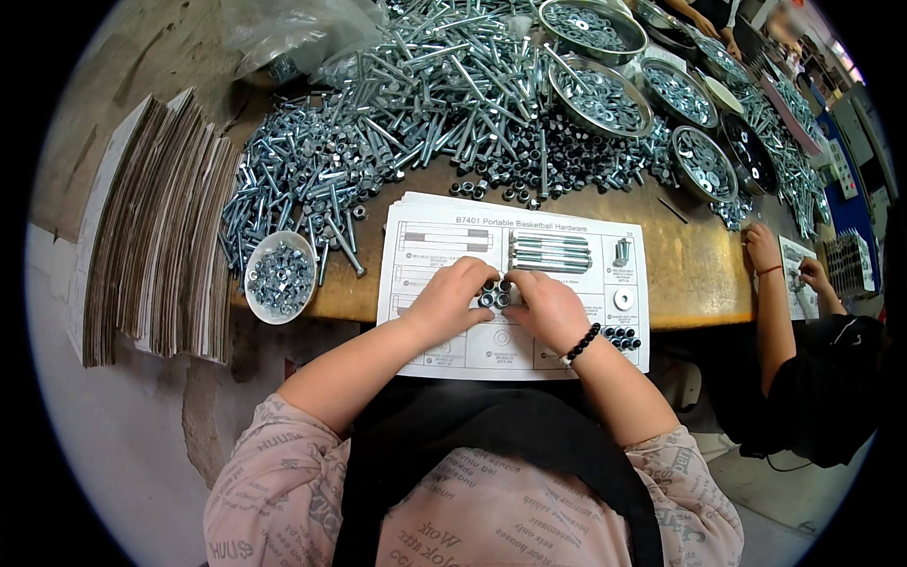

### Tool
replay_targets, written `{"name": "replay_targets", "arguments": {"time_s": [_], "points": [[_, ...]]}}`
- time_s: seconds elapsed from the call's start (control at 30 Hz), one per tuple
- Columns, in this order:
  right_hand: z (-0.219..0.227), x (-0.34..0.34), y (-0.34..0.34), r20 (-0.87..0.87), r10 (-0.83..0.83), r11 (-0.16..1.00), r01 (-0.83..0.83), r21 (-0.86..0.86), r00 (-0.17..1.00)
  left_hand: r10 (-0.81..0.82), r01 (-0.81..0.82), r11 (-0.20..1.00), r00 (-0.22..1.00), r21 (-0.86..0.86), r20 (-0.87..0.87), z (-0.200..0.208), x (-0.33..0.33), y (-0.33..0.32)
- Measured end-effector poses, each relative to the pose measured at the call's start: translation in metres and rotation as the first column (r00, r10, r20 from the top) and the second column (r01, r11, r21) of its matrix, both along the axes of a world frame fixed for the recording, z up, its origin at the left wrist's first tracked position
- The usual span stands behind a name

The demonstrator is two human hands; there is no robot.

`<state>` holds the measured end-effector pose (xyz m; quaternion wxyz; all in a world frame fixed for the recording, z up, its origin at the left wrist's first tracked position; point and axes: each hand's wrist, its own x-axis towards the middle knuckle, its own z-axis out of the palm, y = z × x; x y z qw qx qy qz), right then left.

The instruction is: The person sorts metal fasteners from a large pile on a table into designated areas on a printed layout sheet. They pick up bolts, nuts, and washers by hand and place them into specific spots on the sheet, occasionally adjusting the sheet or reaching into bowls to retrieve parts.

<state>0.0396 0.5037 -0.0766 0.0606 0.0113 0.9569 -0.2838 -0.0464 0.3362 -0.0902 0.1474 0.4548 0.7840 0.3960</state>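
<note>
Several long bolts (550, 252) were already laid on the sheet (425, 227); nuts (495, 293) were pinched by left hand (446, 302) and right hand (550, 307); some sheet sections remained unfilled.

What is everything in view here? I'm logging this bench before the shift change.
printed sheet: one, white, at the table's near edge
nuts: a small cluster, silver, on the sheet between both hands
long bolts: several, silver, on the sheet
bolt pile: many, silver, on the wooden table
small bowl: one, white, holding nuts
metal bowls: several, far right
card stack: one, brown, left
co-worker's hand: right
left hand: on the nuts
right hand: on the nuts
</note>
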Motion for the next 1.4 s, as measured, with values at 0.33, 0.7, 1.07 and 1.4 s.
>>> {"name": "replay_targets", "arguments": {"time_s": [0.33, 0.7, 1.07, 1.4], "points": [[0.015, -0.008, 0.008, -0.138, -0.079, 0.991, 0.063, -0.116, 0.987, 0.603, -0.585, 0.790, 0.795, 0.185, -0.063, 0.039, -0.053, -0.102], [0.021, -0.038, -0.027, -0.149, 0.108, 0.981, -0.130, -0.143, 0.983, 0.726, -0.730, 0.681, 0.665, 0.048, -0.177, 0.041, -0.070, -0.187], [0.018, -0.049, -0.054, -0.147, 0.203, 0.971, -0.218, -0.093, 0.968, 0.496, -0.622, 0.749, 0.756, -0.230, -0.427, 0.034, -0.148, -0.165], [0.022, -0.047, -0.055, -0.116, 0.195, 0.976, -0.204, -0.074, 0.974, 0.286, -0.636, 0.549, 0.753, -0.543, -0.593, 0.022, -0.178, -0.135]]}}
